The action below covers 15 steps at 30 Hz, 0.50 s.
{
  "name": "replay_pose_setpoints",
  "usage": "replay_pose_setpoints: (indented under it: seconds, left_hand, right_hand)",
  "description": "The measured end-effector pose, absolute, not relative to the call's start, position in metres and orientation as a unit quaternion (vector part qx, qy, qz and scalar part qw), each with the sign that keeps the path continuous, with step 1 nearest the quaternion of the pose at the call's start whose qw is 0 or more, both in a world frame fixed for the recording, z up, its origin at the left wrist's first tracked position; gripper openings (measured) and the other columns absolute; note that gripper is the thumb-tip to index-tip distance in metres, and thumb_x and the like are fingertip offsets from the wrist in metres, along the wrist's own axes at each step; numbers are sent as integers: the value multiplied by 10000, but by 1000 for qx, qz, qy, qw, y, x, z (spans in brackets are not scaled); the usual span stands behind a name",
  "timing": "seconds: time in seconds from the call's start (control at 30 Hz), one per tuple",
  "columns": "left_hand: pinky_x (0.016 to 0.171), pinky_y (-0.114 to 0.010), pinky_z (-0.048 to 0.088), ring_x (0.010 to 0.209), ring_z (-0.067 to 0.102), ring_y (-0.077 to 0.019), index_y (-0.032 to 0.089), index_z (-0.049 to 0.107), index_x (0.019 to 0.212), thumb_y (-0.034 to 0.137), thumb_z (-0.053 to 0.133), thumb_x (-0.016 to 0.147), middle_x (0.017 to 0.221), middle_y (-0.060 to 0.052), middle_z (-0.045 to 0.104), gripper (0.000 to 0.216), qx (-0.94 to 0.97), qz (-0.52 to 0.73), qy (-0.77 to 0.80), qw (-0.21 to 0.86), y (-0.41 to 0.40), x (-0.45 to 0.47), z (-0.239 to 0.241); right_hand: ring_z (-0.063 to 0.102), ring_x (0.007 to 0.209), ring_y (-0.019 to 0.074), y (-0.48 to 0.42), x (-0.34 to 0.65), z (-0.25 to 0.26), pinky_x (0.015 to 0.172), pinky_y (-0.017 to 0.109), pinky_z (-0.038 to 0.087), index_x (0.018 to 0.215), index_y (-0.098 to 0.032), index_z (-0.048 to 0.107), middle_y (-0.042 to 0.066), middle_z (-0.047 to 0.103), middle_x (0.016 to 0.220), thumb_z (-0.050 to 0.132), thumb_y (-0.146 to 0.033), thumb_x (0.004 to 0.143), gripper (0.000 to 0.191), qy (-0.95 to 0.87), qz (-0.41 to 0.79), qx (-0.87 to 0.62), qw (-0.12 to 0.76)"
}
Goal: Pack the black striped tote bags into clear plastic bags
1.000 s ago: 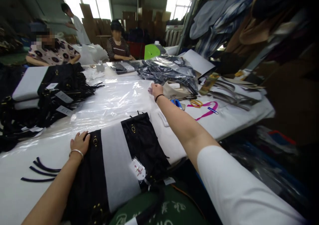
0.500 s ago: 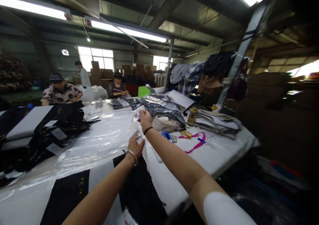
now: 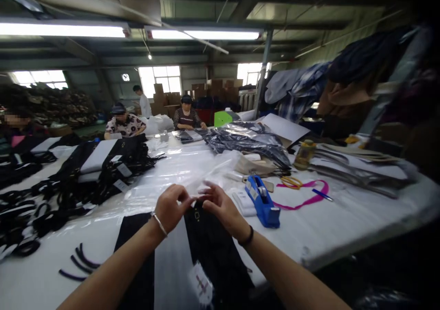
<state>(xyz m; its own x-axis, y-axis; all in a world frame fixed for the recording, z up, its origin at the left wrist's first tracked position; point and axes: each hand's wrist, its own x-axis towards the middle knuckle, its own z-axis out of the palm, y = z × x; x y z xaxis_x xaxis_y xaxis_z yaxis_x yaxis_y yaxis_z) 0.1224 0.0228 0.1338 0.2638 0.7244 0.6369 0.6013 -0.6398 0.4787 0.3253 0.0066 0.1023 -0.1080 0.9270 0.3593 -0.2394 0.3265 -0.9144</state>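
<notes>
My left hand [image 3: 171,207] and my right hand [image 3: 218,203] meet just above the far end of a black bag [image 3: 209,246] with a white wrap band [image 3: 170,264] lying in front of me. Both pinch the near edge of a clear plastic bag [image 3: 202,172] that stretches away over the table. A white hang tag [image 3: 201,283] lies on the black bag near me.
A blue tape dispenser [image 3: 263,202] stands right of my hands, with scissors [image 3: 290,181], a pink ribbon [image 3: 309,199] and a bottle [image 3: 302,154] beyond. Stacked black bags [image 3: 103,168] lie left, loose black straps [image 3: 79,262] near left. Several people sit at the table's far end.
My right hand has drawn the plastic bag's edge back toward me, and my left hand left the black bag to join it. The view has tilted and shifted.
</notes>
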Motion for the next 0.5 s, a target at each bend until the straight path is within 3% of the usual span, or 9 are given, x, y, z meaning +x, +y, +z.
replay_pose_setpoints:
  seconds: [0.07, 0.13, 0.3, 0.43, 0.5]
  left_hand:
    - [631, -293, 419, 641, 510, -156, 222, 527, 613, 452, 655, 842, 636, -8, 552, 349, 817, 388, 411, 112, 6, 127, 107]
    - [632, -283, 414, 630, 494, -142, 211, 537, 605, 471, 637, 850, 626, -1, 544, 371, 815, 370, 414, 165, -2, 127, 86]
    - [640, -244, 421, 629, 524, -108, 162, 616, 668, 504, 647, 849, 625, 13, 586, 388, 720, 425, 466, 288, 8, 120, 66]
    - [648, -234, 496, 628, 597, -99, 151, 565, 712, 506, 711, 818, 664, 6, 626, 398, 519, 572, 454, 445, 38, 110, 69]
    - [583, -193, 491, 548, 561, -63, 162, 518, 730, 488, 703, 842, 612, 39, 576, 391, 419, 618, 432, 505, 54, 101, 77]
  right_hand:
    - [695, 883, 214, -14, 316, 82, 820, 350, 553, 921, -267, 716, 25, 737, 901, 750, -433, 762, 233, -588, 461, -372, 551]
    - [682, 859, 214, -22, 313, 66, 827, 348, 538, 785, -263, 712, 8, 729, 837, 704, -444, 782, 181, -587, 429, -436, 531]
    - [649, 810, 194, -26, 315, 23, 788, 330, 530, 796, -242, 666, -2, 694, 799, 681, -472, 773, 232, -495, 468, -499, 536]
    - [614, 691, 142, -34, 322, -1, 665, 271, 533, 719, -217, 596, -21, 627, 693, 702, -424, 729, 233, -337, 544, -474, 605]
    - [606, 647, 123, -38, 330, -6, 606, 243, 533, 699, -211, 580, -28, 614, 663, 721, -392, 707, 230, -234, 589, -456, 625]
